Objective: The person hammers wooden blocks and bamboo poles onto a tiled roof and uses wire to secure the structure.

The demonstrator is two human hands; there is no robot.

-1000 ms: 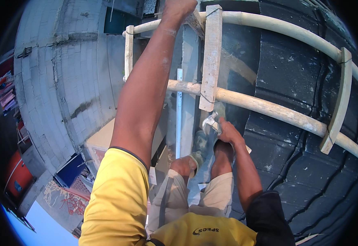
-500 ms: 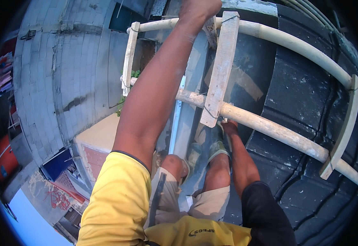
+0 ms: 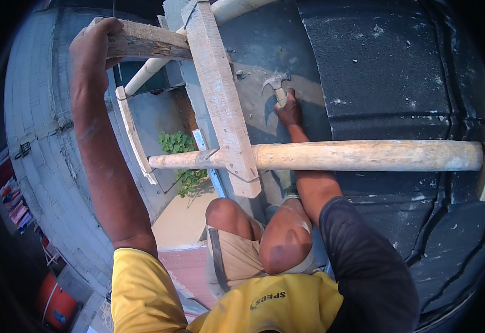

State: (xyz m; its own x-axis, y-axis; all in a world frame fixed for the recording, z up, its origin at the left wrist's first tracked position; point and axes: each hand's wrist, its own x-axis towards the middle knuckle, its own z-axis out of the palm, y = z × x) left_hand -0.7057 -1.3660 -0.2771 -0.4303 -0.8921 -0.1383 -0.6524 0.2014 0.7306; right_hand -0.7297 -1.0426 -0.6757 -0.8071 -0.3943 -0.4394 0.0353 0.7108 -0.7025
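Shifted since the earlier frame: my right hand (image 3: 290, 112), now forward past the round, pale bamboo pole (image 3: 364, 155), fingers wrapped round the silver-headed claw hammer (image 3: 278, 87), which I see against grey concrete (image 3: 298, 50). Left hand (image 3: 89, 54): clasping one end of the rough, weathered wooden block (image 3: 148, 41), its other end beside the flat, pale wooden crosspiece (image 3: 220, 94).

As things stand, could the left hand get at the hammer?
Probably not: the left hand grips a wooden block, and a wooden crosspiece shows between it and the hammer, which the right hand holds.
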